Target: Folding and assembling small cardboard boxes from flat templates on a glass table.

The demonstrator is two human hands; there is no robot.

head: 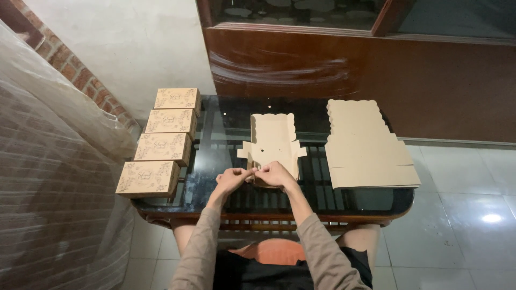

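My left hand [232,180] and my right hand [275,174] meet at the near end of the half-folded cardboard box [272,143], and both are closed in a pinch on its near flap, fingertips almost touching each other. The box lies in the middle of the glass tabletop [215,156], directly in front of me. Its long axis runs away from me, from my hands toward the wooden cabinet [349,70] behind. The scalloped lid end is the far end, and two small side tabs stick out to the left and right about halfway along. So the unfolded part of the box lies straight ahead of both hands, and neither hand is clearly nearer; the right one sits slightly more over the box.

To my right, near but apart from the box, lies a stack of flat box blanks [368,147], closer to the right hand. On the left edge of the tabletop, four finished boxes [161,145] stand in a row that goes away from me, closer to the left hand.
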